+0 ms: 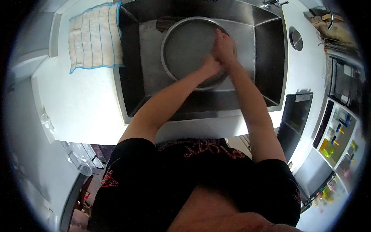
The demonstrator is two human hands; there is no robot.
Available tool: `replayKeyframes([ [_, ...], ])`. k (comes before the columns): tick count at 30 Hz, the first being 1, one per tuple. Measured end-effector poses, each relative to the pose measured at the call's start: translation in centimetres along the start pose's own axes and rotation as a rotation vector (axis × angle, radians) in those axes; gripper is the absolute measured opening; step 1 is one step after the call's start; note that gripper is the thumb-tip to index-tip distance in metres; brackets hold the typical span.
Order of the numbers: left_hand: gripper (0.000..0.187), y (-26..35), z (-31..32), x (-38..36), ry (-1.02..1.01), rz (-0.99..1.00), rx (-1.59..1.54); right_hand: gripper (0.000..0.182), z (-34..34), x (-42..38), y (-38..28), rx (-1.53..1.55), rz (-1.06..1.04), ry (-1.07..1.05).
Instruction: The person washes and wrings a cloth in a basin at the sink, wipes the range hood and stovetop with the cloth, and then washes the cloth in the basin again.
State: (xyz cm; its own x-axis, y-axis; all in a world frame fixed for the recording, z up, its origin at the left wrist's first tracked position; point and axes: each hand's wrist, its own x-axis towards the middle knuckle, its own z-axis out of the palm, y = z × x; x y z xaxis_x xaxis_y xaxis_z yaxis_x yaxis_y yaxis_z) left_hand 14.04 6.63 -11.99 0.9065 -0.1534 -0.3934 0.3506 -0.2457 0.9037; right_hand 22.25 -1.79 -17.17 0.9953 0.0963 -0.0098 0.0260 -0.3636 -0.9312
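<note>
A large round metal basin (183, 46) rests in the steel sink (150, 81). Over the basin's right part my two hands are pressed together. My left hand (211, 63), on the arm at the left of the view, sits lower, its fingers hidden behind the other hand. My right hand (224, 45) is higher, closed, near the basin's right rim; what it holds, if anything, is too small to make out. A dark object (165, 24) lies in the sink by the basin's upper left rim.
A striped white cloth with blue edges (94, 38) lies on the white counter (77, 104) left of the sink. The faucet (272, 3) stands at the top right. A round metal disc (296, 40) sits right of the sink. Shelves with bottles (328, 147) are at the far right.
</note>
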Motion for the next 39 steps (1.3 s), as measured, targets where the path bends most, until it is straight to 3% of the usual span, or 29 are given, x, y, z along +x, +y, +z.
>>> replayKeyframes([
  [3,0.031,-1.8,0.5,0.8,0.047,-0.041,0.172,0.035,0.6,-0.4,-0.1,-0.123,0.139,0.058],
  [6,0.028,1.3,-0.5,-0.7,0.077,0.081,0.072,0.035,-2.6,-0.9,-6.4,0.124,0.312,-0.111],
  [7,0.026,3.7,-1.4,-1.7,-0.043,0.022,-0.129,0.036,-4.3,-1.0,-9.0,0.267,0.362,-0.206],
  [8,0.025,6.1,-2.3,-2.7,-0.149,-0.06,-0.322,0.038,-6.2,-0.7,-11.0,0.384,0.239,-0.311],
  [9,0.024,7.8,-3.0,-3.5,-0.399,-0.261,-0.655,0.04,-7.6,-0.8,-12.7,0.501,0.114,-0.411],
  [12,0.023,9.8,-1.7,-5.3,-1.055,-0.308,-1.432,0.041,-8.5,-3.2,-16.4,1.052,0.278,-0.38],
  [13,0.021,9.8,-0.7,-5.3,-0.98,-0.037,-1.284,0.036,-8.4,-3.3,-17.4,1.229,-0.007,-0.757],
  [14,0.02,9.8,0.0,-5.5,-0.891,0.215,-1.124,0.035,-8.7,-2.8,-18.5,1.286,-0.09,-0.915],
  [16,0.017,9.7,0.3,-6.3,-0.791,0.23,-0.968,0.033,-9.1,-2.2,-20.2,1.396,-0.265,-1.224],
  [18,0.016,12.0,-1.9,-7.6,-0.776,-0.196,-0.974,0.026,-9.0,-2.7,-19.5,0.915,-0.044,-0.822],
  [20,0.013,10.1,-2.1,-6.1,-0.651,-0.333,-0.81,0.019,-8.8,-3.4,-18.4,0.419,0.148,-0.411],
  [21,0.013,8.4,-1.8,-4.6,-0.585,-0.395,-0.724,0.02,-7.5,-3.3,-17.2,0.411,0.29,-0.282],
  [22,0.013,5.5,-0.4,-2.8,-0.443,-0.263,-0.655,0.021,-5.9,-2.8,-14.9,0.405,0.43,-0.149],
  [23,0.014,1.4,1.7,-0.4,-0.303,-0.132,-0.583,0.022,-5.2,-2.0,-10.5,0.28,0.303,-0.141],
  [24,0.018,-3.9,3.9,2.7,-0.106,0.118,-0.289,0.022,-4.2,-1.6,-7.2,0.2,0.212,-0.112],
  [26,0.026,-7.5,4.6,4.1,0.068,0.239,0.087,0.022,-1.8,-1.3,-2.4,0.077,0.062,-0.017],
  [28,0.032,-5.8,2.0,3.8,0.024,0.027,0.235,0.023,-0.4,-0.6,1.6,0.086,0.03,0.064],
  [30,0.034,-4.7,0.8,3.4,0.019,-0.042,0.357,0.026,-0.1,-0.5,3.4,0.166,0.128,0.084],
  [31,0.035,-4.2,0.2,3.0,0.015,-0.078,0.419,0.027,-0.3,-0.7,2.9,0.195,0.194,0.087],
  [34,0.044,-1.2,-2.5,1.0,0.117,0.255,0.526,0.032,-2.6,-3.0,-6.0,0.22,0.428,0.024],
  [37,0.05,2.4,-3.8,-0.9,0.127,0.293,0.638,0.036,-5.5,-5.0,-8.8,0.3,0.577,-0.163],
  [39,0.054,3.8,-3.7,-1.4,0.112,0.225,0.444,0.034,-8.2,-6.3,-9.8,0.405,0.703,-0.386],
])
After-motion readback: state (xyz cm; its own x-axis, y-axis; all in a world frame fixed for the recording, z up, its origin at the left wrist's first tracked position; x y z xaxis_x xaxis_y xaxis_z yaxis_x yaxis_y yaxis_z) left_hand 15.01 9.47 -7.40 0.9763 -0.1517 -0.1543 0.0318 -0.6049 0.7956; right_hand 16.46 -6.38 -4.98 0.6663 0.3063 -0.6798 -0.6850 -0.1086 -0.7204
